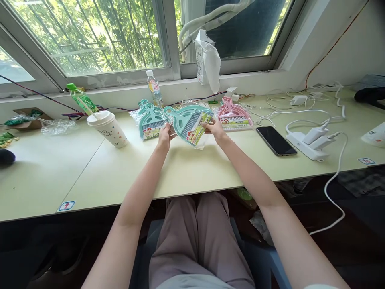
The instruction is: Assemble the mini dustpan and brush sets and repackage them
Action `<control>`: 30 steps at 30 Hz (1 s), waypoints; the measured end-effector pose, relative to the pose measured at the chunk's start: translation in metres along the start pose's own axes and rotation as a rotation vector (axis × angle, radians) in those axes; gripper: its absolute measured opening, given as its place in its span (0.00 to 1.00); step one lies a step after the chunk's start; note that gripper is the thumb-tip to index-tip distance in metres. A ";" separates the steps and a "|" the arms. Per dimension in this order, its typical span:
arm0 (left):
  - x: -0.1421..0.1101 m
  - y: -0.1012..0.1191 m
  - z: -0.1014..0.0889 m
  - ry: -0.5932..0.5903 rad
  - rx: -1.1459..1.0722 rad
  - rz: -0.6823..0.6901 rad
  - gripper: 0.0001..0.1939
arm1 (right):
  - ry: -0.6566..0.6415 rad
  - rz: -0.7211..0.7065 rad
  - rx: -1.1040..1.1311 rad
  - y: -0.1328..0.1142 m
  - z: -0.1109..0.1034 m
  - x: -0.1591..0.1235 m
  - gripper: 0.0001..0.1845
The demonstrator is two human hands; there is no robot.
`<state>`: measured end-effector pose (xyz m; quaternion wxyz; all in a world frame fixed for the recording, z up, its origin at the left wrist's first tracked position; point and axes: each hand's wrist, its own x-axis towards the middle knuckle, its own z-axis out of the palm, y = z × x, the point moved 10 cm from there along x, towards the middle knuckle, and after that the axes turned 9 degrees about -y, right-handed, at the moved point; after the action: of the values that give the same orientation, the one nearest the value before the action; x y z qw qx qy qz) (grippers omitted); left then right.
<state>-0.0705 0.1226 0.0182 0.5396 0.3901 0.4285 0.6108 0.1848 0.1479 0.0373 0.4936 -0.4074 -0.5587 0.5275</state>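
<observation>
A mint-green mini dustpan and brush set [190, 121] in clear plastic wrap is held tilted just above the table, its grey bristles and printed label facing me. My right hand [214, 128] grips its right side by the label. On the lower left edge, the fingers of my left hand [165, 135] are closed, partly hidden behind the pack. Just left of it lie more wrapped mint-green dustpan sets [151, 120], close to my left hand. Wrapped pink dustpan sets [234, 114] rest beyond my right hand.
On the left stand a paper cup [107, 128] with a straw and a green-capped bottle [82, 98]. A clear bottle [155, 89] is near the windowsill. To the right are a black phone [276, 140], a power strip [309, 143] and white cables. A tissue pack [206, 60] stands by the window.
</observation>
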 end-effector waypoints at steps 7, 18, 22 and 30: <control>0.001 0.014 -0.024 0.164 0.046 0.105 0.20 | -0.108 -0.004 -0.042 -0.006 0.010 -0.001 0.28; -0.015 0.051 0.000 -0.064 0.471 0.279 0.19 | -0.435 0.049 -0.153 -0.015 0.015 -0.014 0.31; -0.017 0.036 0.021 -0.254 0.348 0.172 0.14 | -0.386 0.054 -0.169 -0.016 0.008 -0.014 0.30; -0.006 0.045 -0.039 0.133 0.184 0.244 0.09 | -0.200 -0.017 -0.100 -0.009 -0.024 0.001 0.26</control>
<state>-0.1208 0.1107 0.0484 0.3938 0.4458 0.4669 0.6544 0.2084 0.1524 0.0453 0.4189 -0.3723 -0.6341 0.5327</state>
